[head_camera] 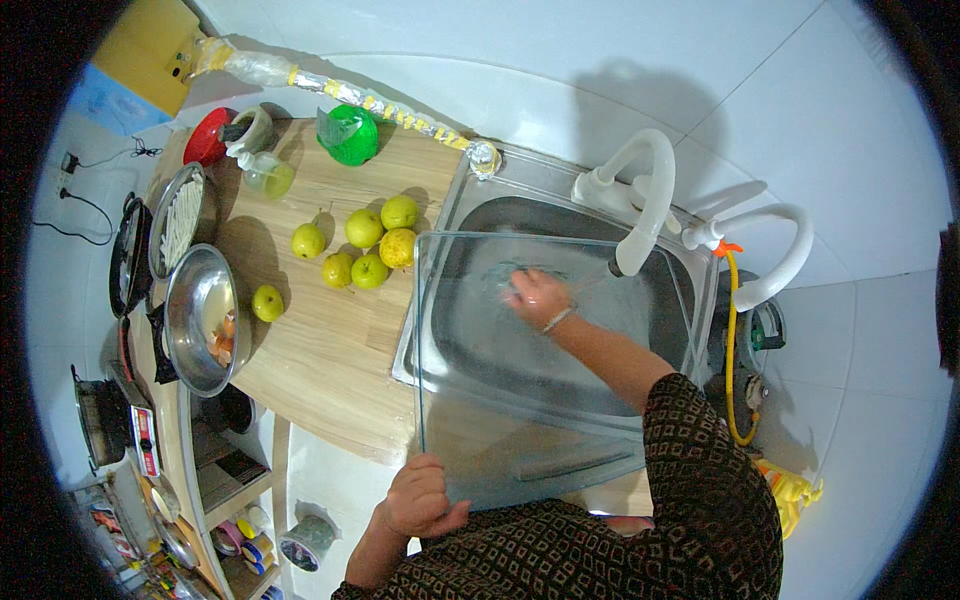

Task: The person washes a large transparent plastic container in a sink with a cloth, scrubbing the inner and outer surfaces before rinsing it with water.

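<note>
A large clear glass panel (480, 420) lies tilted across a stainless-steel sink (431, 345), reaching past its front edge toward my body. My left hand (424, 495) grips the panel's near left corner. Above the basin, my right hand (538, 298) is pressed to the glass with curled fingers; whether something is under them is not clear. A bracelet circles that wrist. Right of this hand, a white curved faucet (652, 202) points its dark tip down at the panel, and a thin stream of water seems to run from it.
Several yellow-green round fruits (364, 228) sit on the wooden countertop (337, 352) left of the sink. Beyond them are a steel bowl with eggshells (202, 300), a bowl of white strips (180, 221) and a green basket (352, 142). A second faucet (787, 240) and yellow hose (731, 337) stand right.
</note>
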The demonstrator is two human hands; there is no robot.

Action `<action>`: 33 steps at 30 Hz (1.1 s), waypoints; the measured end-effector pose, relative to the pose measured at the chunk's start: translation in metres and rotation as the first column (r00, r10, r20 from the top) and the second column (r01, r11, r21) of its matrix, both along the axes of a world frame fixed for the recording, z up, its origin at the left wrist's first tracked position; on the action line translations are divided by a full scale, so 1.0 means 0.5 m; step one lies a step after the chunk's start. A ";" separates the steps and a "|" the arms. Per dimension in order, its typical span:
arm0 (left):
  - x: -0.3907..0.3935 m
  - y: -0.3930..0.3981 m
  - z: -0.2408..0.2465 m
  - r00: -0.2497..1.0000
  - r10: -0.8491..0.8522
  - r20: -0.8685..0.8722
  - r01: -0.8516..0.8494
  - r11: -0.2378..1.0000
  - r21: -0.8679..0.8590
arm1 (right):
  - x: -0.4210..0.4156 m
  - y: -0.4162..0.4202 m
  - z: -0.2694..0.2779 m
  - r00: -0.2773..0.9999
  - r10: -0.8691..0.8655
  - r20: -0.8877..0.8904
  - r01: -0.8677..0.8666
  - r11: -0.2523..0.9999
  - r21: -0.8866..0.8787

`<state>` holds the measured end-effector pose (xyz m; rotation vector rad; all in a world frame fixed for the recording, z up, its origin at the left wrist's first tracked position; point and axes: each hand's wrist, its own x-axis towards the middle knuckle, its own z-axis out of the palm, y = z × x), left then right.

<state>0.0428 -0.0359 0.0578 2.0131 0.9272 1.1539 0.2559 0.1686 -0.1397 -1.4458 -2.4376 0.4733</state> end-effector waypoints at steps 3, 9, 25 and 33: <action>-0.002 -0.001 0.001 1.000 0.000 0.013 0.001 1.000 -0.002 | -0.122 -0.015 0.080 0.994 -0.024 -0.109 0.007 0.989 -0.150; -0.008 -0.009 -0.002 1.000 -0.022 -0.014 0.022 1.000 -0.017 | -0.240 -0.059 0.113 0.963 -0.042 -0.266 -0.046 0.947 -0.319; 0.012 -0.021 -0.024 1.000 -0.006 0.024 0.005 1.000 0.009 | -0.242 0.009 0.162 0.149 -0.762 -0.631 -0.137 0.616 -0.776; 0.014 -0.031 -0.029 1.000 0.028 -0.009 -0.028 1.000 -0.004 | -0.157 0.027 0.076 0.527 -0.249 -0.813 0.224 0.963 -0.151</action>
